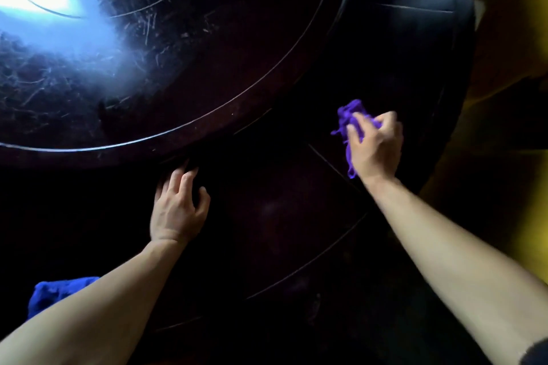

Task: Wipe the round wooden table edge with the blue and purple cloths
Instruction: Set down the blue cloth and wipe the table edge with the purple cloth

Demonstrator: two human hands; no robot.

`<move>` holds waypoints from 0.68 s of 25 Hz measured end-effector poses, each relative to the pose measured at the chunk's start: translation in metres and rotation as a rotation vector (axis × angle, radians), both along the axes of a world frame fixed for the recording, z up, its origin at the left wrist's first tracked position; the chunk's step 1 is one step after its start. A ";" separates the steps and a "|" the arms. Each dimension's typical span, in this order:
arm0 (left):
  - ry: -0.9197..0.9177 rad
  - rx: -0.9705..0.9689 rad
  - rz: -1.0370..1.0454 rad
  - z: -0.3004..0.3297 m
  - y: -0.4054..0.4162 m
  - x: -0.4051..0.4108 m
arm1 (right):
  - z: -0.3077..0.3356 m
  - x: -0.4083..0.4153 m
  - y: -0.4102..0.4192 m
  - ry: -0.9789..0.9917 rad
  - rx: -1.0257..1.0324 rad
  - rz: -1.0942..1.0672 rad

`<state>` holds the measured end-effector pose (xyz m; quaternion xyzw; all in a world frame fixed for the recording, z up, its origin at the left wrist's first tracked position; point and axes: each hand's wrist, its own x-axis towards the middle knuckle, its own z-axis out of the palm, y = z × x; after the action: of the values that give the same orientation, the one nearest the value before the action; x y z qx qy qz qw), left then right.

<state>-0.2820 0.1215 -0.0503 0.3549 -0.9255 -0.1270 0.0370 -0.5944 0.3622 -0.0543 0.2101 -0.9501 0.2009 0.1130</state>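
- Nearest to me, both bare forearms reach up from the bottom edge, the left one crossing over a crumpled blue cloth (56, 293) that lies at the lower left with no hand on it.
- Further left and up, white-blue glare sits on the scratched top of the dark round wooden table (178, 74), and a thin bright line marks its curved rim.
- Just below that rim, my left hand (178, 210) holds nothing; its fingers are loosely spread and slightly curled, the fingertips (185, 164) reaching up to the shadowed underside of the edge. Whether they touch the wood, I cannot tell.
- To the right, my right hand (375, 148) is closed around a bunched purple stringy cloth (351, 115), which sticks out above my fingers and trails down past my wrist, against the dark surface below the table edge.
- Far right, a blurred yellow surface (510, 115) fills the frame's side.
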 end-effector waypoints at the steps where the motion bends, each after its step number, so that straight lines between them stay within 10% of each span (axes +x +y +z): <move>1: 0.017 -0.003 -0.012 0.000 -0.001 0.000 | 0.002 -0.025 0.006 -0.013 -0.017 -0.125; 8: 0.081 -0.061 -0.030 -0.007 0.001 0.001 | -0.007 -0.041 -0.015 -0.030 -0.034 -0.286; 14: 0.125 -0.064 -0.020 -0.006 0.004 0.001 | 0.003 0.092 -0.062 -0.037 -0.030 0.777; 17: 0.114 -0.103 -0.042 -0.002 0.007 0.001 | 0.001 0.077 -0.031 0.015 -0.042 0.851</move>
<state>-0.2813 0.1282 -0.0524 0.3250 -0.9345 -0.1000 0.1054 -0.5173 0.3310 -0.0536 0.5827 -0.7736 0.2472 0.0311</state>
